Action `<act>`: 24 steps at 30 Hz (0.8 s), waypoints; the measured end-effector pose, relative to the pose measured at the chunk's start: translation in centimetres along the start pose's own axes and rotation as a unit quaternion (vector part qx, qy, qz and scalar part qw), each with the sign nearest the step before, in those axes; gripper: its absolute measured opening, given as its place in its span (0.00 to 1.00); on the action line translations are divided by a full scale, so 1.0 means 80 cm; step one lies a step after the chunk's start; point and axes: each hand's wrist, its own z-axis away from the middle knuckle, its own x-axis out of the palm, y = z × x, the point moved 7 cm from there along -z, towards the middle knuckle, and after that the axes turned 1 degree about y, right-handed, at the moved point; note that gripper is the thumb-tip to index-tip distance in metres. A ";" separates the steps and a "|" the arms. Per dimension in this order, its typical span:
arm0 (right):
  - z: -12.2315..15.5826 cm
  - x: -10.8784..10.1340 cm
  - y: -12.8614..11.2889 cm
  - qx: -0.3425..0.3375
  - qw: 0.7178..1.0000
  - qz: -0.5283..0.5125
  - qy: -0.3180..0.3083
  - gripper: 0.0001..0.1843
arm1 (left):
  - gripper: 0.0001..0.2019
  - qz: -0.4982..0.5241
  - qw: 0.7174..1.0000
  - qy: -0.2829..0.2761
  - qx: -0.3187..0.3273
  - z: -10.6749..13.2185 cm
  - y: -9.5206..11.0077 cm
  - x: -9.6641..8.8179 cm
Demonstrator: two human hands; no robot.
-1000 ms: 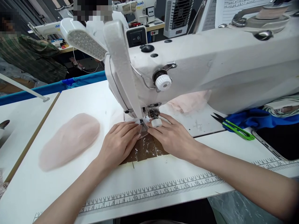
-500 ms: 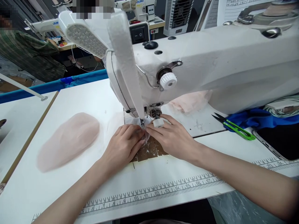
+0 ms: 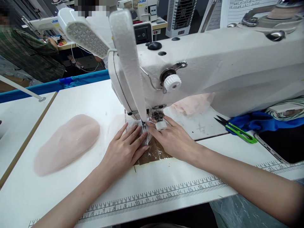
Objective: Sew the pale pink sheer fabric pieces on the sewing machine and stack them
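Observation:
A white sewing machine (image 3: 213, 66) fills the upper right of the view. Under its presser foot (image 3: 145, 124) lies a small sheer white fabric piece (image 3: 135, 126). My left hand (image 3: 124, 148) lies flat on that fabric with fingers stretched out, just left of the needle. My right hand (image 3: 172, 137) rests flat on the other side, fingers pointing at the foot, with a white thimble-like ring (image 3: 161, 125) on one finger. Both hands press the fabric down over a brown taped patch (image 3: 154, 152) on the table.
A pale pink fabric stack (image 3: 66, 144) lies on the white table (image 3: 71, 101) to the left. More pink fabric (image 3: 192, 103) sits behind the machine. Green thread snips (image 3: 237, 129), blue cloth (image 3: 261, 122) and a phone (image 3: 282, 144) lie right. A printed ruler (image 3: 166, 193) runs along the front edge. People sit behind.
My left hand has flattened and its fingers have spread over the fabric. Both hands have edged slightly toward the needle. The view has shifted a little.

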 end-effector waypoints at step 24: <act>0.001 -0.011 -0.003 -0.001 0.998 -0.004 0.055 0.17 | 0.24 0.013 1.000 0.013 0.006 0.003 0.003 -0.006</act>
